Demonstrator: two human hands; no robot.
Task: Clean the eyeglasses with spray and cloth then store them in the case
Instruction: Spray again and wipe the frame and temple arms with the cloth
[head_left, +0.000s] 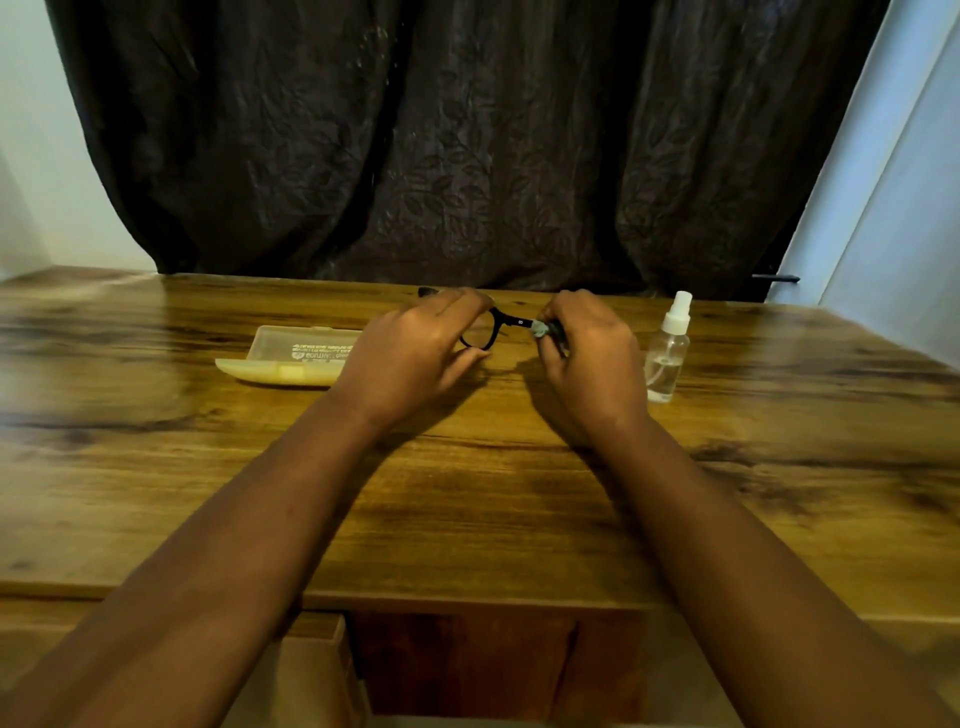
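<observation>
Both hands up over the far half of the wooden table (467, 493). Left hand (415, 353) has fingers and thumb curled round the black eyeglasses (485, 332), gripping the frame at one lens. Right hand (592, 358) pinches a small grey cloth (540, 328) against the frame's other side; that lens is hidden behind the fingers. Glasses held above the tabletop, between the two hands. Open translucent case (291, 356) lies left, just beside the left hand. Spray bottle (667, 353) stands upright, just right of the right hand, near the wrist. Dark curtain (467, 156) hangs right behind the table's back edge. Near half of the tabletop bare except the forearms.
</observation>
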